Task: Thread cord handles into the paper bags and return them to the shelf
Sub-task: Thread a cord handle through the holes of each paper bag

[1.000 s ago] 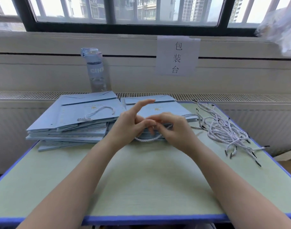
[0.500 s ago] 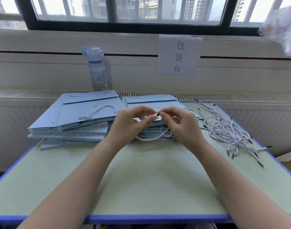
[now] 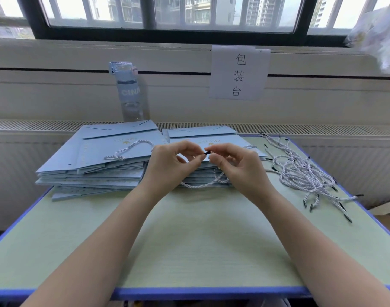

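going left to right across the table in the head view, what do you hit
bag stack → left hand → right hand, pinching a cord tip → loose cords

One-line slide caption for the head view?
Left hand and right hand pinch a black-tipped white twisted cord above flat light-blue paper bags stacked on a pale green table.

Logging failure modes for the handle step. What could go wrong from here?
1. The right hand pinches just the black tip of the cord; it could slip before reaching a hole.
2. The loose cords lie tangled near the table edge; pulling one may drag others off.
3. The left stack of bags is fanned and seems to overhang the table; a nudge could slide it.
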`<action>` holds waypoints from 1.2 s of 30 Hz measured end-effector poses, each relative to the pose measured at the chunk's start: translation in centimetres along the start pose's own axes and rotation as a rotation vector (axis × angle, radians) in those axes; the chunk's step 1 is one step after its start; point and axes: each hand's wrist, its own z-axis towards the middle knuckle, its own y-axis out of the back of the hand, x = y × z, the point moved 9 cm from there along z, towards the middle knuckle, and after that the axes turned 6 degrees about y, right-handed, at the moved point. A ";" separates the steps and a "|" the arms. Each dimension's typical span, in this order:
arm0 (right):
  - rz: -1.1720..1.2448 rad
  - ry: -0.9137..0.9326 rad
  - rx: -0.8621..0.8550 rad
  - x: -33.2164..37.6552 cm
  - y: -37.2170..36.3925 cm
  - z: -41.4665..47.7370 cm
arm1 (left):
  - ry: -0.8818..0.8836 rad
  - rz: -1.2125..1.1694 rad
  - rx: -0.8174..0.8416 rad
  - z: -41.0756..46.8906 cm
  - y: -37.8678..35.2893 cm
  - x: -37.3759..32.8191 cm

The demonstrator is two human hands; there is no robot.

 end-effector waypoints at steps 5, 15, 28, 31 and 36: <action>-0.105 -0.028 -0.114 -1.0 1.2 0.0 | -0.003 0.272 0.026 0.4 -0.3 0.9; -0.333 -0.011 -0.151 -1.8 2.0 0.1 | 0.069 0.901 0.354 -0.2 -2.8 3.5; -0.401 -0.022 0.163 -3.5 -0.3 0.2 | 0.102 0.651 0.440 -0.5 -2.2 2.7; -0.419 -0.019 0.149 -3.4 -0.4 0.2 | 0.072 0.638 0.444 -0.5 -2.2 2.6; -0.434 -0.050 0.215 -3.6 -0.7 0.0 | 0.032 0.581 0.420 -0.5 -2.5 1.8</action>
